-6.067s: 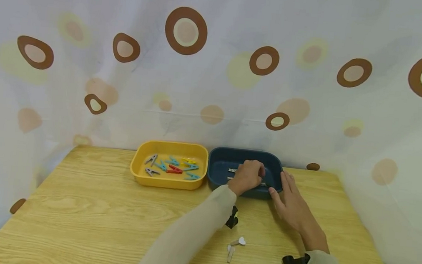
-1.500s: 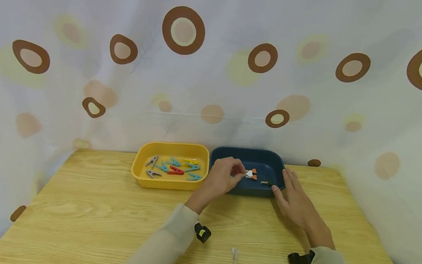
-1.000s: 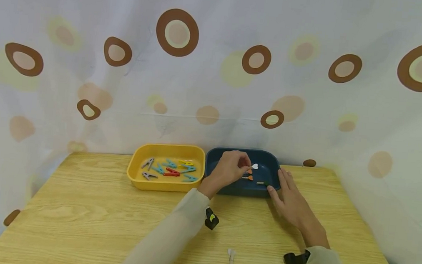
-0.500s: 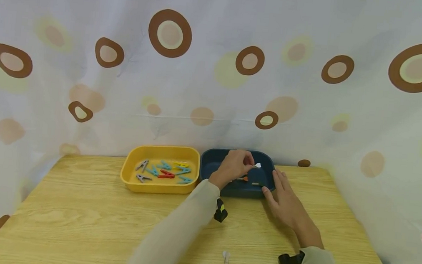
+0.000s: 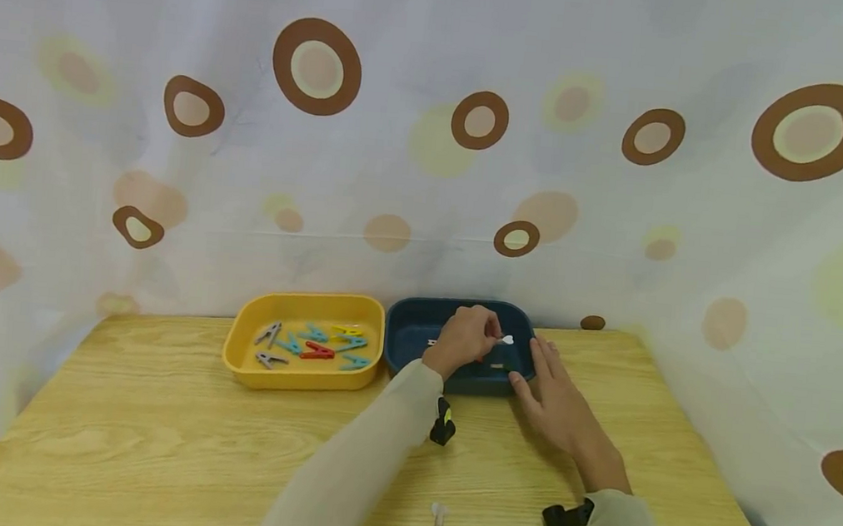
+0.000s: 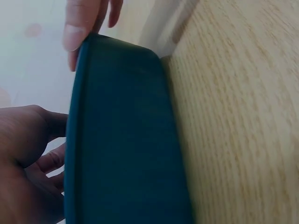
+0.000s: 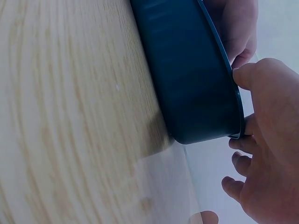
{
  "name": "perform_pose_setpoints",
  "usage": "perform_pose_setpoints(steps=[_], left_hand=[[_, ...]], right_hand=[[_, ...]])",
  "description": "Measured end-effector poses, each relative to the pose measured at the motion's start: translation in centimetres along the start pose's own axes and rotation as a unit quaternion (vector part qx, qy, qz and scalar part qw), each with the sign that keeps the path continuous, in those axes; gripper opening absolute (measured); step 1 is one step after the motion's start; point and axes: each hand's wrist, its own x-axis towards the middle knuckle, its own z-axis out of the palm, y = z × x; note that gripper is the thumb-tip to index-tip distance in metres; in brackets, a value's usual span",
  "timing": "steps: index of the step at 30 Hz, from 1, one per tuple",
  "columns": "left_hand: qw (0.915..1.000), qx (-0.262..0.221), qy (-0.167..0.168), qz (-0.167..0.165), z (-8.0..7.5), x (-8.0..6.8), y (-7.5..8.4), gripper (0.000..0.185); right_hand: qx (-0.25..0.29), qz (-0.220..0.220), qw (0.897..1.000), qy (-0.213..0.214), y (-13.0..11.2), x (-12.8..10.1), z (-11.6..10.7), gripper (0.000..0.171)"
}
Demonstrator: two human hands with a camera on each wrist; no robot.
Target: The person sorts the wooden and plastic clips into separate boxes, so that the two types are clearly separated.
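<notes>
We see a staged tabletop booth, probably a recording set-up rather than a lived-in room. A pale fabric curtain printed with brown and yellow rings (image 5: pixel 433 130) closes in the light wood-grain table (image 5: pixel 150 440) on three sides. Two shallow plastic trays, one yellow (image 5: pixel 247 369) and one dark blue (image 5: pixel 404 328), sit at its far edge.

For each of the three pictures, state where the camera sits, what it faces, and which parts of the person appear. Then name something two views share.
Head: sits high, looking forward and down at the wooden table; both sleeved arms show, the left hand pinching a small white heart-topped peg over the dark blue plastic tray.
Left wrist: low beside the tray's outer wall; the left hand's fingers show, with right fingertips at the rim.
Right wrist: low on the table, facing the tray; the right hand touches its rim.
Shared: all three show the blue tray.
</notes>
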Motion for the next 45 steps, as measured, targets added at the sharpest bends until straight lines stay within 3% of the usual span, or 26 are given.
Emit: perform_pose_setpoints(steps=[4,10,16,23,32,39,45], left_hand=[[0.9993,0.036,0.008,0.004,0.4,0.2,-0.3,0.006],[0.9987,0.049,0.010,-0.010,1.1,0.4,-0.5,0.009],[0.9989,0.022,0.006,-0.041,1.0,0.2,-0.9,0.023],[0.9997,-0.018,0.003,-0.017,0.1,-1.1,-1.4,0.017],[0.9991,-0.011,0.007,0.041,-1.8,-4.0,-0.5,0.014],[0.9983,0.020,0.012,0.054,-2.5,-7.3,0.2,0.015],[0.9931,0.024,0.039,0.108,-2.8,-9.7,-0.1,0.014]], right_hand=[[0.000,0.006,1.000,-0.008,-0.2,0.2,0.1,0.079],[0.000,0.009,1.000,-0.007,-0.2,0.2,0.1,0.079],[-0.001,0.008,1.000,-0.010,0.1,0.0,0.0,0.079],[-0.006,0.008,1.000,-0.017,0.2,-0.1,0.1,0.080],[-0.005,0.001,1.000,-0.023,0.4,0.3,-0.2,0.080],[0.000,0.003,1.000,-0.029,0.3,0.2,-0.1,0.081],[0.001,0.001,1.000,-0.024,0.0,0.3,-0.1,0.080]])
